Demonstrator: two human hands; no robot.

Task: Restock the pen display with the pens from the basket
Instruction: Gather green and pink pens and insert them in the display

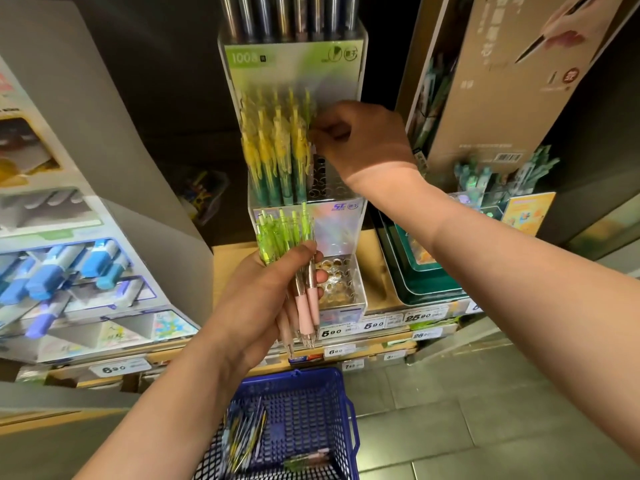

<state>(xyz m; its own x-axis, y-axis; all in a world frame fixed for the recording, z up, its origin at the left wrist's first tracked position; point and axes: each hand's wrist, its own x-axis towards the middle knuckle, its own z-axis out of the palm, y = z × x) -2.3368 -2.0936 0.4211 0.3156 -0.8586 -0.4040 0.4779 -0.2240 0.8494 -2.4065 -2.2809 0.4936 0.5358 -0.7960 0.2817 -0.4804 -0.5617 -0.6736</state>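
A clear tiered pen display [349, 95] stands on the shelf. Its middle tier holds several yellow-and-green pens [277, 150], with open holes [325, 181] on the right side. My right hand [360, 140] pinches a pen at the right edge of that row. Below it, my left hand [266, 299] grips a bunch of pens with green tops and pink grips [294, 258], tips down, in front of the lowest tier [346, 289]. A blue basket [304, 403] sits on the floor beneath, with several more pens [246, 438] lying in it.
A white display of blue correction-tape style items [69, 265] stands at the left. A brown cardboard pen stand [491, 81] and green trays [426, 282] are at the right. Price tags [374, 325] line the wooden shelf edge. Grey floor tiles lie at the lower right.
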